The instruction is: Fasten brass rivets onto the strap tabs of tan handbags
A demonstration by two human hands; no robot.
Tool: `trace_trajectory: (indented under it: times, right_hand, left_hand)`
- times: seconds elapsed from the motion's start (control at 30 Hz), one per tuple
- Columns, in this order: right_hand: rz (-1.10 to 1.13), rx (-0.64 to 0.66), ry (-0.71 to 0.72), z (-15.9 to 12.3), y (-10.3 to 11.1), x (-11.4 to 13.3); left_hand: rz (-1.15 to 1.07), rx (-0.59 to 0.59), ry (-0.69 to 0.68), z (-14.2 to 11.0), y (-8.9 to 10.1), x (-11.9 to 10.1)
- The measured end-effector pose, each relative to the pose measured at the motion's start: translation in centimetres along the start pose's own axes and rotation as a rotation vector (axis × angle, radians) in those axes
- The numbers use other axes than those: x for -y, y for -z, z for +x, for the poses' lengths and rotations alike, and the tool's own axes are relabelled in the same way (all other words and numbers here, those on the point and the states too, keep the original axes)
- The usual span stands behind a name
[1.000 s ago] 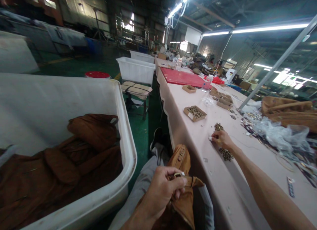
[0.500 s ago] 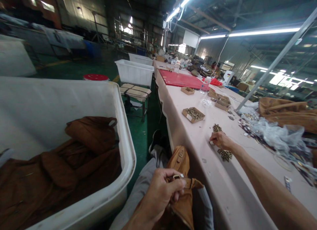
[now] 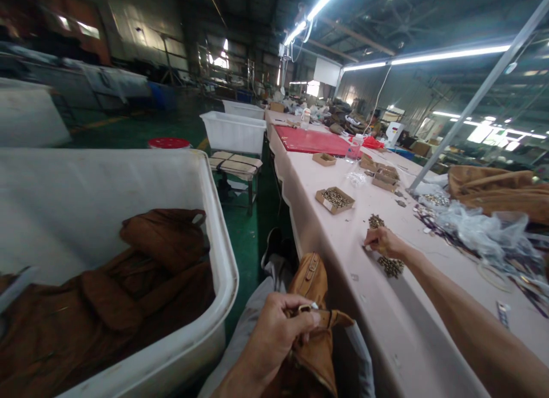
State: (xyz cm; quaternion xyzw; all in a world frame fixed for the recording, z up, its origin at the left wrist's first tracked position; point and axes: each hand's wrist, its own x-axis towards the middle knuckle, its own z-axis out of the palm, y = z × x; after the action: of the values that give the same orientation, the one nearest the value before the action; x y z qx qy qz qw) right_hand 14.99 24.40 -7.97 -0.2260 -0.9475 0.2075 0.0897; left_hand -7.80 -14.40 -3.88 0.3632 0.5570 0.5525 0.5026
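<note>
No legible text on record. One pale label [image 3: 327, 205] on the open cardboard box [image 3: 342, 209] beyond the right hand [image 3: 383, 242], unreadable; one plastic bottle [image 3: 354, 148], farther beyond that hand, its markings too small to read.

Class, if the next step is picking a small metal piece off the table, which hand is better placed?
Probably the right hand: it is beside the small metal pieces on the table, while the left hand, off the table, grips the buckled strap.

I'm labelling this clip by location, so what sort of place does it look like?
Probably a garment or leather-goods workshop: a tub full of brown pieces, small metal studs boxed on a long table, and tube lights overhead.
</note>
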Motion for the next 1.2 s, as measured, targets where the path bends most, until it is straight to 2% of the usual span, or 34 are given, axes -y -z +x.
trace_trajectory:
  times: [0.33,0.67,0.87,1.13,1.2]
  right_hand:
    - [-0.026,0.040,0.038,0.4,0.6,0.5]
    - [-0.024,-0.034,-0.009,0.0,-0.3,-0.1]
    - [-0.065,-0.046,0.006,-0.5,-0.2,0.5]
    - [-0.107,-0.175,-0.043,-2.4,-2.4,1.5]
    - [-0.104,-0.215,-0.057,-3.2,-2.7,2.5]
  left_hand:
    - [0.022,-0.021,-0.006,-0.4,-0.1,-0.9]
    - [-0.026,-0.026,-0.003,-0.4,-0.7,-0.7]
    - [-0.006,-0.013,-0.018,-0.1,-0.8,-0.8]
    - [-0.013,0.007,0.012,-0.6,-0.7,0.7]
    - [-0.016,0.003,0.017,-0.6,-0.5,1.1]
